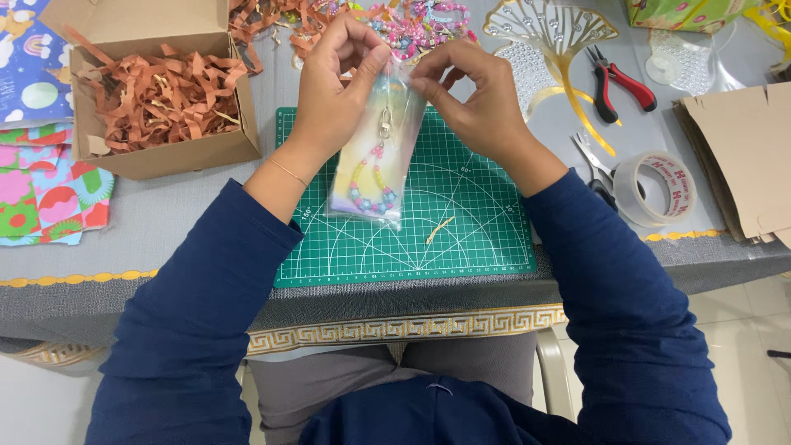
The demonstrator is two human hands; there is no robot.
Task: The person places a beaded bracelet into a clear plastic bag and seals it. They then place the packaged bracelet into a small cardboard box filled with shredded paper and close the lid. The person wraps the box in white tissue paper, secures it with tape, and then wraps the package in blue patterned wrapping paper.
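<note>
Half-veiled beaded keychain [372, 188] inside hazy pouch [394, 124]

Both arms, in dark blue sleeves, reach forward over the green cutting mat [404, 222] and bend inward so the hands meet above its far edge. The left hand [334, 95] is raised with its wrist bare and a thin bracelet on it, back of the hand turned up, its fingers [371, 62] pinched together at the top above the mat. The right hand [482, 103] mirrors it just beside, back up and wrist angled toward the mat's right side, its fingers [428, 78] closed in a pinch close to the left hand's fingertips.
</note>
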